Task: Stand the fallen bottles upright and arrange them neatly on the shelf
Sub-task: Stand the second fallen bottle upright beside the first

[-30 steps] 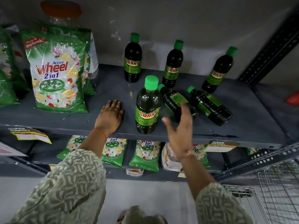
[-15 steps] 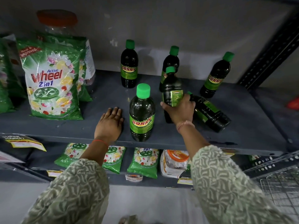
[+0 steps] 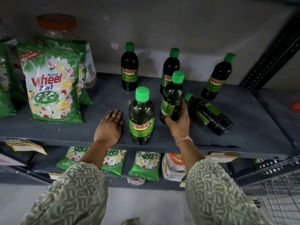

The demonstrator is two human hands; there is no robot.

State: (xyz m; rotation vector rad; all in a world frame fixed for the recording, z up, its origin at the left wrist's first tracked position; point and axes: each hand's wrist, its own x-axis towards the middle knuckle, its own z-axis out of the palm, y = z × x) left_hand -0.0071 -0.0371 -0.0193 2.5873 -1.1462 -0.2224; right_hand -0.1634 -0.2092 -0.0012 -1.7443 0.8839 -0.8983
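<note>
Several dark bottles with green caps and SUNNY labels are on the grey shelf [image 3: 243, 120]. My right hand [image 3: 178, 124] grips the lower body of one bottle [image 3: 172, 98], which stands upright with its label turned away. To its right one bottle [image 3: 209, 114] still lies on its side, cap toward the back left. A front bottle [image 3: 141, 117] stands upright between my hands. Three more stand along the back: the left [image 3: 129, 67], the middle [image 3: 170, 65] and the right [image 3: 216, 77]. My left hand [image 3: 110, 127] rests flat on the shelf, palm down.
Green Wheel detergent bags [image 3: 52, 85] stand on the shelf's left, with an orange-lidded jar [image 3: 56, 28] behind. Smaller packets [image 3: 144, 164] fill the shelf below. A perforated upright [image 3: 272, 56] bounds the right side, and a wire basket [image 3: 285, 197] sits at lower right.
My right hand reached in, took hold of one fallen bottle and raised it upright. It now stands on the shelf beside the front bottle. My left hand has stayed flat.
</note>
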